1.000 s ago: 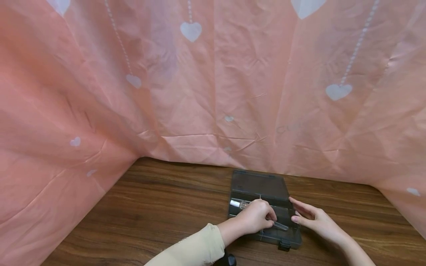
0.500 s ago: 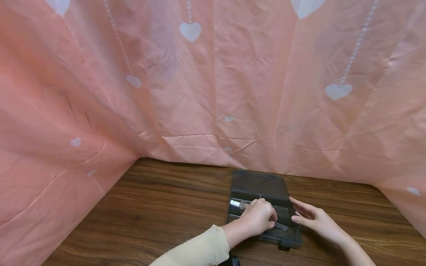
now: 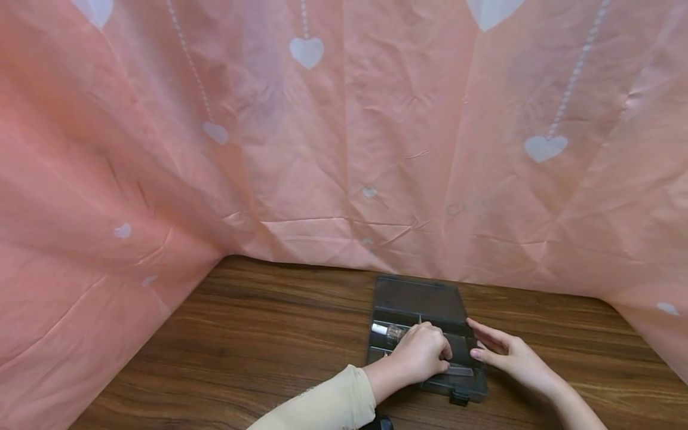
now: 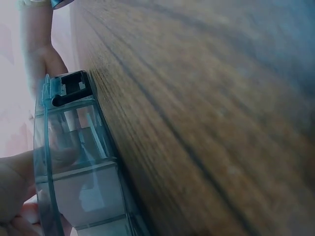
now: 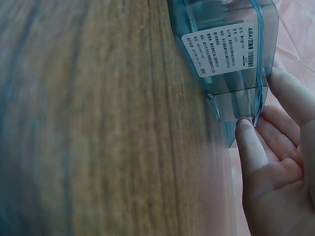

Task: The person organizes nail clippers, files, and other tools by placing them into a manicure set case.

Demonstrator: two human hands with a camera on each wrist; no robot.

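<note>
Behind the work, a pink curtain (image 3: pixel 344 137) printed with white hearts closes off the far side and both flanks of the wooden table (image 3: pixel 258 340). Toward the near right of that table lies a smoky transparent plastic box (image 3: pixel 416 304), open, its lid lying flat toward the curtain and its compartmented tray toward the person, with a dark latch (image 3: pixel 458 397) at the near edge. The box's long axis, lid and tray together, runs near to far, while the compartments inside run left to right. Both hands sit at the tray, so neither has any distance to cover: the left hand (image 3: pixel 420 353), in a cream sleeve (image 3: pixel 322 406), lies over the tray's middle with its fingers curled down into a compartment, seemingly pinching a slim clear piece (image 3: pixel 460 371) that lies left to right under its knuckles, though the fingertips are hidden from the head camera. Just left of that hand a small clear tube with a white cap (image 3: pixel 384 329) rests in a far compartment of the tray. The right hand (image 3: pixel 507 355) is at the tray's right wall, fingers straight and relaxed, with the fingertips (image 5: pixel 244 129) touching the box's corner in the right wrist view and steadying it. A white printed label (image 5: pixel 221 46) shows on that outer wall.
</note>
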